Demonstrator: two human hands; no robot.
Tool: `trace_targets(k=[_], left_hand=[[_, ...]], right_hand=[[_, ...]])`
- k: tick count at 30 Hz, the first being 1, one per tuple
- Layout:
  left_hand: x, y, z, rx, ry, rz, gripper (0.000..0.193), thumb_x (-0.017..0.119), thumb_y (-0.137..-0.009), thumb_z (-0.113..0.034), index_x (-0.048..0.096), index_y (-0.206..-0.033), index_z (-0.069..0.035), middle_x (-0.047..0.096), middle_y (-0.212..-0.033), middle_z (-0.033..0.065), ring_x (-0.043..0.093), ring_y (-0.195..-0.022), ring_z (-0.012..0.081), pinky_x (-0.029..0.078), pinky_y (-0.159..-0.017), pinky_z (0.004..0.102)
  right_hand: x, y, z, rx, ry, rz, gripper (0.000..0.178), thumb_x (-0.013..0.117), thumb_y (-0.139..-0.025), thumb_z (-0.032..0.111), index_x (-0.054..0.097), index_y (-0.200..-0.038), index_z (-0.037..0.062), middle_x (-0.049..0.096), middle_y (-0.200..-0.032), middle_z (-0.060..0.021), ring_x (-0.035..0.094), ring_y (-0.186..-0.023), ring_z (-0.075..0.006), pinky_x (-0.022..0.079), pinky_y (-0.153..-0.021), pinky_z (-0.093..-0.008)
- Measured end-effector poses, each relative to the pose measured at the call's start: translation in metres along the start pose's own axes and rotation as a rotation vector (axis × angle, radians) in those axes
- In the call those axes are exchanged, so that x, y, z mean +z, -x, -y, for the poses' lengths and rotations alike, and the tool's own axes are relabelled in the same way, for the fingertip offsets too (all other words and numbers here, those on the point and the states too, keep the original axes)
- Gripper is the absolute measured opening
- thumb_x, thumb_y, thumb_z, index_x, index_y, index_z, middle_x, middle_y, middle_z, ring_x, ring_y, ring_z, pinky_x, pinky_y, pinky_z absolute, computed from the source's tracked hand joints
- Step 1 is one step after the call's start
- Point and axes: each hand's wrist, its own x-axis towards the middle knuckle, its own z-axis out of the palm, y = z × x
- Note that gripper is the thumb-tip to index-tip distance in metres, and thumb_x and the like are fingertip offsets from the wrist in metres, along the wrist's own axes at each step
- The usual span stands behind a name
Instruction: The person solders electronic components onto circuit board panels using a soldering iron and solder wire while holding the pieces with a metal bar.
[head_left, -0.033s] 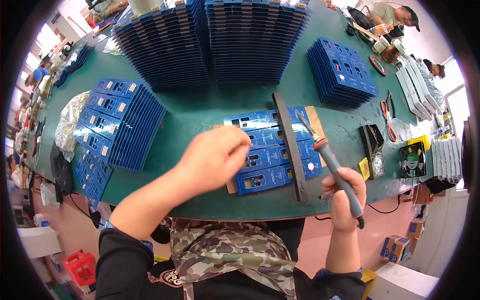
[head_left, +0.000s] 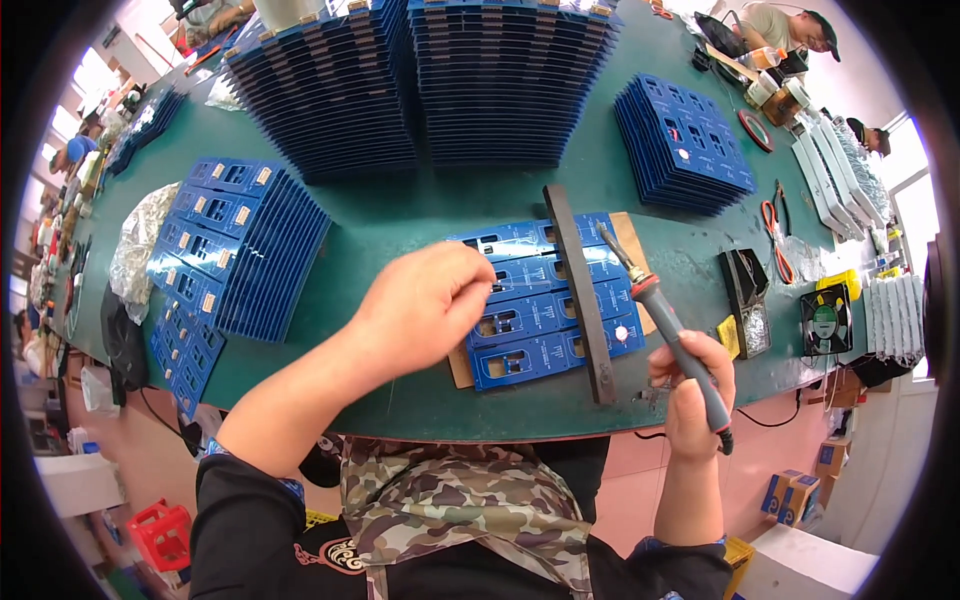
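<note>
My right hand (head_left: 693, 395) grips a soldering iron (head_left: 680, 345) with a grey and red handle. The iron's tip points up and to the left, over the right part of a blue circuit board panel (head_left: 535, 318). That panel lies on a brown backing board (head_left: 630, 245), with a dark straight bar (head_left: 578, 295) laid across it. At the panel's left edge is my left hand (head_left: 420, 305), its fingers curled together in a pinch; whatever they hold is hidden. Several cut-out openings and a round white spot show on the panel.
Two tall stacks of blue boards (head_left: 490, 100) stand at the back. Shorter stacks sit left (head_left: 270, 260) and right (head_left: 685, 145). On the right are pliers (head_left: 778, 235), a black tray (head_left: 745, 300) and a small fan (head_left: 825, 320). A person (head_left: 790, 35) sits at far right.
My left hand has shifted slightly left over the panel's edge. The soldering iron's tip has moved a little to the right and down.
</note>
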Motion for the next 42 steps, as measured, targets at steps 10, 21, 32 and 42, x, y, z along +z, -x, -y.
trace_targets(k=[10,21,32,42], left_hand=[[0.006,-0.018,0.014,-0.113,-0.174,0.089,0.011,0.06,-0.087,-0.009,0.066,-0.091,-0.001,0.064,-0.085,0.0124,0.063,-0.08,0.0309,0.05,-0.069,0.0398],[0.009,-0.026,0.012,-0.109,-0.215,0.126,0.012,0.059,-0.086,-0.01,0.066,-0.09,-0.001,0.065,-0.086,0.0126,0.063,-0.081,0.0314,0.051,-0.071,0.0405],[0.01,-0.028,0.012,-0.114,-0.213,0.167,0.013,0.058,-0.084,-0.01,0.066,-0.09,-0.001,0.066,-0.087,0.0132,0.064,-0.082,0.0325,0.052,-0.071,0.0417],[0.011,-0.03,0.012,-0.112,-0.228,0.198,0.012,0.058,-0.085,-0.011,0.066,-0.089,-0.002,0.066,-0.087,0.012,0.064,-0.083,0.0322,0.052,-0.071,0.0413]], right_hand=[[-0.004,-0.019,-0.009,0.056,0.187,0.027,0.028,0.062,-0.086,0.013,0.06,-0.106,-0.007,0.064,-0.086,-0.0127,0.059,-0.074,-0.0151,0.047,-0.067,-0.0272],[-0.007,-0.022,-0.02,0.034,0.255,0.071,0.024,0.06,-0.084,0.006,0.06,-0.105,-0.0063,0.064,-0.091,-0.0124,0.061,-0.076,-0.0157,0.05,-0.067,-0.0279],[-0.007,-0.027,-0.025,-0.038,0.357,0.148,0.025,0.06,-0.083,0.007,0.06,-0.104,-0.0055,0.061,-0.088,-0.0105,0.06,-0.074,-0.0145,0.05,-0.065,-0.0261],[-0.004,-0.028,-0.024,-0.045,0.357,0.138,0.024,0.061,-0.082,0.01,0.061,-0.1,-0.0057,0.062,-0.083,-0.0113,0.059,-0.07,-0.0143,0.048,-0.063,-0.0257]])
